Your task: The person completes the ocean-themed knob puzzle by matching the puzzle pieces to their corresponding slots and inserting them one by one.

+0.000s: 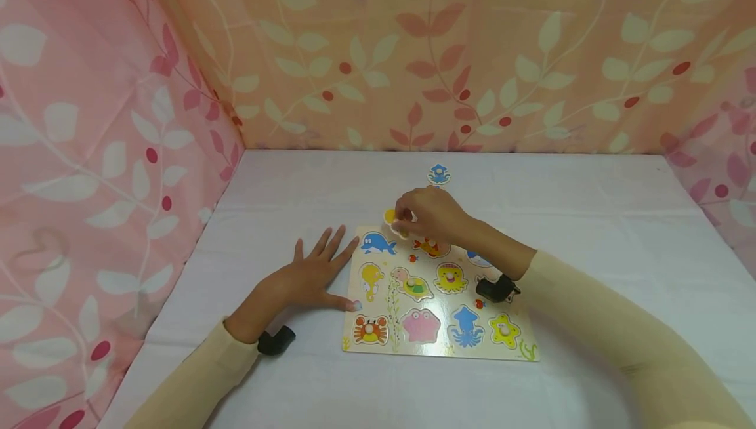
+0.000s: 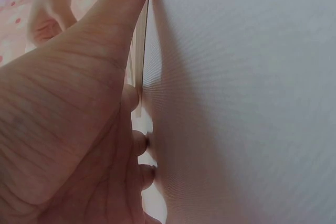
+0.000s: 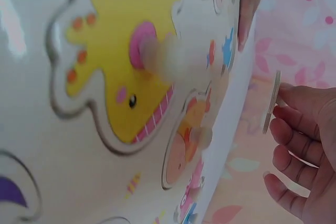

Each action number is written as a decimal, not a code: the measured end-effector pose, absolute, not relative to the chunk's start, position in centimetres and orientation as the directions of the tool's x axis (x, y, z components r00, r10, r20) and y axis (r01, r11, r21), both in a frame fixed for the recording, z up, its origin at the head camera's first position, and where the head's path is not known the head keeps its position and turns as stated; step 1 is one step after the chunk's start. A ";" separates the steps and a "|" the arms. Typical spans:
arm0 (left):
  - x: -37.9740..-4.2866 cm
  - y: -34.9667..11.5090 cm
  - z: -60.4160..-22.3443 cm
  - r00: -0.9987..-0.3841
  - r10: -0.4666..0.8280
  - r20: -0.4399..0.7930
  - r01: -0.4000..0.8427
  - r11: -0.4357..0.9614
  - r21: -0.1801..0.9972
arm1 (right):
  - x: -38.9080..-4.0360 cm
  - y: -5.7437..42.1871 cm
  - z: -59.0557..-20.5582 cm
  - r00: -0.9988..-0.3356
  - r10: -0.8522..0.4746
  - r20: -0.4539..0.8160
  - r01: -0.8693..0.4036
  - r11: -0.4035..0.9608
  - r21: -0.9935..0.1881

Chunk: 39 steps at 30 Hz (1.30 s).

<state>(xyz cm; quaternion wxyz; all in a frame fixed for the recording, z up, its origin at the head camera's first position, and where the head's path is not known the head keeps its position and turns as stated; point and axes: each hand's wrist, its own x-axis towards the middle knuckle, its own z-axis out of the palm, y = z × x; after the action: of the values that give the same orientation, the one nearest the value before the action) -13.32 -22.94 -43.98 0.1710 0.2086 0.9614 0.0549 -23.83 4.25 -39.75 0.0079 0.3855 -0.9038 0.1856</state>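
Note:
A flat wooden peg puzzle board (image 1: 445, 348) with sea animals lies on the table. Above its far edge, my right hand (image 1: 434, 212) pinches a puzzle piece (image 1: 390, 217) with a yellow patch; most of its picture is hidden by the fingers. In the right wrist view that puzzle piece (image 3: 273, 100) appears edge-on between thumb and fingers. My left hand (image 1: 310, 278) rests spread at the board's left side, the thumb on its edge and the fingers straight. On the board are a crab piece (image 1: 370, 329), a turtle (image 1: 413, 283) and a yellow octopus (image 1: 451, 278).
A blue squid piece (image 1: 439, 174) lies on the white-covered table (image 1: 590, 219) beyond the board. Leaf-patterned cloth (image 1: 472, 42) hangs behind and at both sides. Dark wrist-worn devices show under the left wrist (image 1: 276, 340) and the right wrist (image 1: 497, 288).

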 end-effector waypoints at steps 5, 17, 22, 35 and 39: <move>-13.2 -22.9 -43.9 -0.854 0.426 -0.298 0.389 0.904 0.178 | -22.4 4.3 -40.0 -0.691 -0.708 0.149 -0.711 0.627 -0.319; -13.1 -22.9 -43.6 -0.850 0.435 -0.296 0.397 0.899 0.182 | -19.7 3.8 -40.7 -0.678 -0.729 0.096 -0.709 0.614 -0.347; -13.2 -23.0 -43.6 -0.848 0.438 -0.298 0.399 0.898 0.183 | -19.0 3.4 -41.1 -0.662 -0.745 0.078 -0.719 0.603 -0.345; -13.3 -23.2 -43.8 -0.841 0.453 -0.295 0.409 0.890 0.201 | -17.9 1.8 -42.1 -0.589 -0.806 0.064 -0.783 0.548 -0.295; -13.3 -23.2 -43.8 -0.843 0.452 -0.292 0.409 0.891 0.198 | -17.8 1.4 -42.0 -0.554 -0.828 0.088 -0.810 0.511 -0.287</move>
<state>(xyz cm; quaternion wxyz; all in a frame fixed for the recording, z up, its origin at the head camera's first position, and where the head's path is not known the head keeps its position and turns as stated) -13.34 -23.22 -43.78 0.1676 0.2245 0.9578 0.0639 -17.75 1.41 -42.02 -0.0299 0.4714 -0.8688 0.1489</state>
